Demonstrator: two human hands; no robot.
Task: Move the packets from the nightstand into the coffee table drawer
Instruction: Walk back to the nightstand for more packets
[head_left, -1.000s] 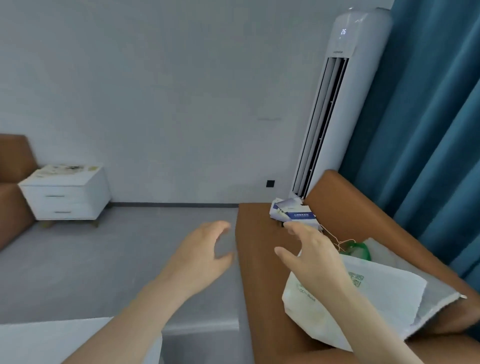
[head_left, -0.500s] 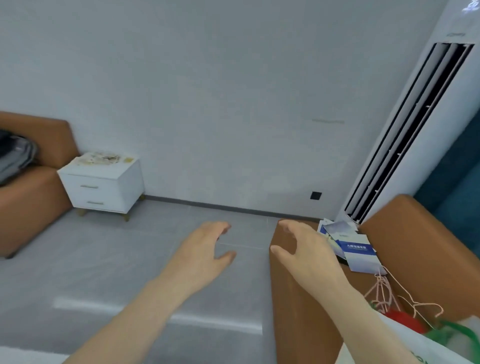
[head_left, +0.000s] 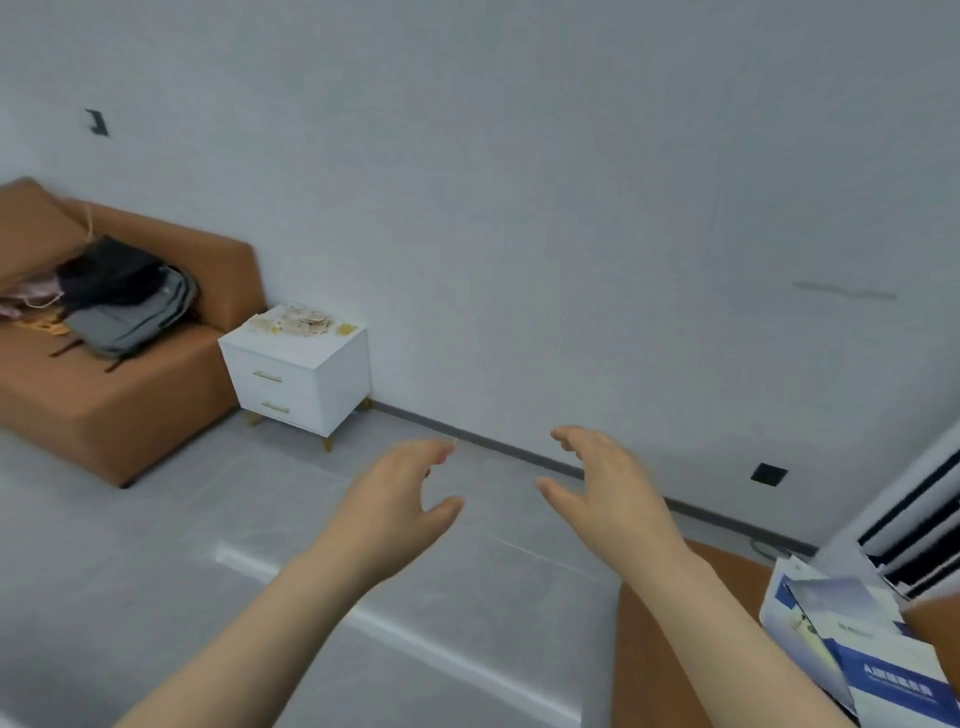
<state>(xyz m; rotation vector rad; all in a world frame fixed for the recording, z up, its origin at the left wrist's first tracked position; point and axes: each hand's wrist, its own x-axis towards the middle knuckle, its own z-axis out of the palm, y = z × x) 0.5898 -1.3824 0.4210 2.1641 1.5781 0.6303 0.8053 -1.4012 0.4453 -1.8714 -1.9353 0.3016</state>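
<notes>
- The view has swung left within the second; the white nightstand bench (head_left: 306, 374) now stands beside a brown sofa (head_left: 130, 405), packets (head_left: 293, 319) heaped on top
- Left grip (head_left: 395, 499) and right grip (head_left: 608, 493) spread, empty, well apart from the packets; pickup not begun; an approach likely comes first

One view is given, taken from the person's head and aimed forward and down across the floor (head_left: 156, 545) towards the wall (head_left: 519, 208), with the frame tilted. The left hand (head_left: 395, 512) and right hand (head_left: 608, 499) are caught close, low in frame; the nightstand (head_left: 332, 379) is seen far off at left
</notes>
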